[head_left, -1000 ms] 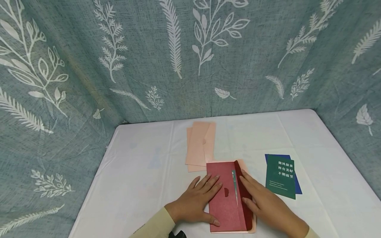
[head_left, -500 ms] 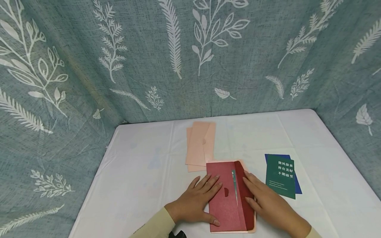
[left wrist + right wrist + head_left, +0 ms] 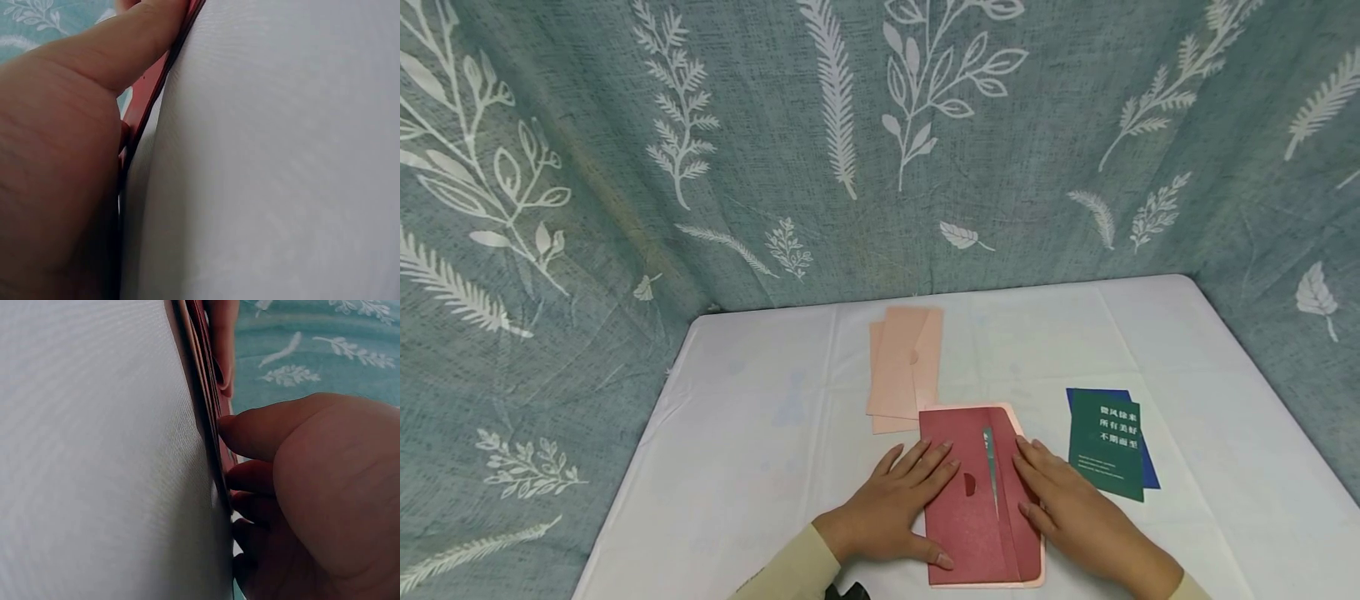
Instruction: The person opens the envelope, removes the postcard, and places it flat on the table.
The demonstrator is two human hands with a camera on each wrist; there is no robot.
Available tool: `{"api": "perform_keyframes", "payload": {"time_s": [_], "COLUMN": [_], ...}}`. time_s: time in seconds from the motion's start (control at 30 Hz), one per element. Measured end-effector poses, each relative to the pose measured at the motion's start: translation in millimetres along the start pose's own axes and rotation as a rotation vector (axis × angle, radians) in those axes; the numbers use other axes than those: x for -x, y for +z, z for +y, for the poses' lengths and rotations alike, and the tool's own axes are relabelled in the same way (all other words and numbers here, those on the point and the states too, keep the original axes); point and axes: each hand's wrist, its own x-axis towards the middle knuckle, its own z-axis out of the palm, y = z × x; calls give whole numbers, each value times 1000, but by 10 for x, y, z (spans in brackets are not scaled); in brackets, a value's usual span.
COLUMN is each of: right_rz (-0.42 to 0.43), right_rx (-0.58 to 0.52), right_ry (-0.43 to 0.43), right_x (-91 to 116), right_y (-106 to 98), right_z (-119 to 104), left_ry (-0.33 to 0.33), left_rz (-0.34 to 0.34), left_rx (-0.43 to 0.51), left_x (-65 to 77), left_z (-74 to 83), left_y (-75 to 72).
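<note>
A dark red envelope (image 3: 973,537) lies in front of me, its flap (image 3: 1009,454) spread flat to the right. Through its opening a narrow strip of a green card (image 3: 990,454) shows. My left hand (image 3: 887,508) rests on the envelope's left part with fingers spread straight. On the flap's right edge lie the fingertips of my right hand (image 3: 1071,508), fingers nearly straight. A peach envelope (image 3: 1012,414) peeks out beneath the red one. From the side, in the right wrist view, stacked paper edges (image 3: 199,356) show by the right thumb.
Several peach envelopes (image 3: 895,358) lie overlapping behind the red one. To the right, a green card (image 3: 1101,462) with white lettering lies partly over a blue card (image 3: 1150,473). A white cloth (image 3: 760,417) covers the table, and a patterned curtain (image 3: 775,150) hangs around it.
The red envelope's flap stood partly raised and now lies flat. My right hand has shifted slightly right along with it. The left hand has stayed in place.
</note>
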Motion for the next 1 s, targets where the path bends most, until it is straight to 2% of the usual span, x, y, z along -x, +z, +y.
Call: {"api": "perform_keyframes", "payload": {"time_s": [0.4,0.7,1.0], "right_rz": [-13,-17,-13], "right_rx": [4,5,16], "right_ry": [-3,-11,-22], "right_x": [6,9,10], "right_y": [23,50,55], "right_z": [16,34,43], "left_ry": [-9,-126,-192], "left_rz": [29,51,99], "left_rx": [85,283,250], "left_x": [-6,-54,-132], "left_z": [-18,111,257], "left_y": [16,4,16]}}
